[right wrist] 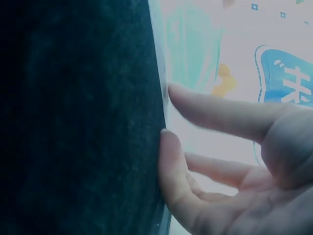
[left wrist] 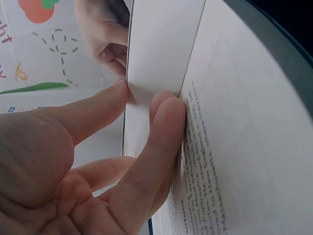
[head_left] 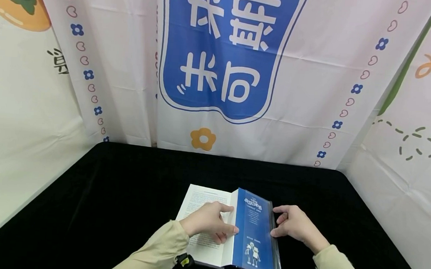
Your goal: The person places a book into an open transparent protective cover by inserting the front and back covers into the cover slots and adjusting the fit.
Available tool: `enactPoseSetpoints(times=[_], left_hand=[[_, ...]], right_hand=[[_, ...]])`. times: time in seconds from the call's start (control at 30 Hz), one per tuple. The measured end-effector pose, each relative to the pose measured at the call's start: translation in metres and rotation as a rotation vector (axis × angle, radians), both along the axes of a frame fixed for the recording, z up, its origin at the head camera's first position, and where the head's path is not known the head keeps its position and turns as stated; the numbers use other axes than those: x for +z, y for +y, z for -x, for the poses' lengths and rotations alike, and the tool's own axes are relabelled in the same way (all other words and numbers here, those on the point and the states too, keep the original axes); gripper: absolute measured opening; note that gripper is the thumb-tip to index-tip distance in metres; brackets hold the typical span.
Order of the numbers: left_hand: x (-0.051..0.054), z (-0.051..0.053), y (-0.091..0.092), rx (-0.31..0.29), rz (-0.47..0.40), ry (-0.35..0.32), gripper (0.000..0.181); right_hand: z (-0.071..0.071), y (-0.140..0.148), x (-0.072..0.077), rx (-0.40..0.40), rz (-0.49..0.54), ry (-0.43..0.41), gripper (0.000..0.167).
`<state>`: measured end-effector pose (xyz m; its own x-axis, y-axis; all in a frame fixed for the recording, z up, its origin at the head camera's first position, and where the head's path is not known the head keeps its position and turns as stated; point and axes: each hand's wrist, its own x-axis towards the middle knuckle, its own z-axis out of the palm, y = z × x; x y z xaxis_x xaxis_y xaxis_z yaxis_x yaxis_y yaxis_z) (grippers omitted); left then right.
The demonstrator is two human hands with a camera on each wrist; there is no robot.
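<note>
The left hand's [head_left: 209,221] thumb touches the inner fold of one blue flap [head_left: 255,237] on the one open book [head_left: 205,196]; its fingertips sit apart from the thumb, near the gutter, and whether they pinch I cannot tell. The right hand [head_left: 297,225] pinches the flap's outer edge between thumb and bent finger. Of the two hands, the left lies over the book's page, the right beside its right edge. Two pale sleeves [head_left: 156,251] slant in from the book's near side. One black table [head_left: 120,211] is beneath the book.
</note>
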<state>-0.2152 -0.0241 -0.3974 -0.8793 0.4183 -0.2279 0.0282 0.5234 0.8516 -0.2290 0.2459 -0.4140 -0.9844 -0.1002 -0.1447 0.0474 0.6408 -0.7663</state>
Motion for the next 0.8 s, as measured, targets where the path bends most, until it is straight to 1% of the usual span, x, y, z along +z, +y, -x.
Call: enactPoseSetpoints(times=[0.13, 0.3, 0.43, 0.67, 0.8], left_hand=[[0.0000, 0.0001, 0.0000, 0.003, -0.003, -0.008, 0.069], [0.0002, -0.0002, 0.0002, 0.011, 0.002, -0.010, 0.068], [-0.0006, -0.0004, 0.0011, 0.015, 0.007, -0.003, 0.069], [-0.0008, -0.0020, 0.0026, 0.012, -0.007, 0.029, 0.070], [-0.0019, -0.0020, 0.0030, 0.008, -0.015, 0.040, 0.071]], right_hand=[[0.0008, 0.0006, 0.0035, 0.089, -0.094, -0.025, 0.085], [-0.0005, 0.0022, 0.0070, 0.146, -0.182, -0.048, 0.092], [-0.0002, 0.0030, 0.0078, 0.178, -0.202, -0.052, 0.093], [0.0017, 0.0044, 0.0078, 0.198, -0.202, -0.054, 0.093], [0.0026, 0.0052, 0.0082, 0.224, -0.200, -0.046, 0.093]])
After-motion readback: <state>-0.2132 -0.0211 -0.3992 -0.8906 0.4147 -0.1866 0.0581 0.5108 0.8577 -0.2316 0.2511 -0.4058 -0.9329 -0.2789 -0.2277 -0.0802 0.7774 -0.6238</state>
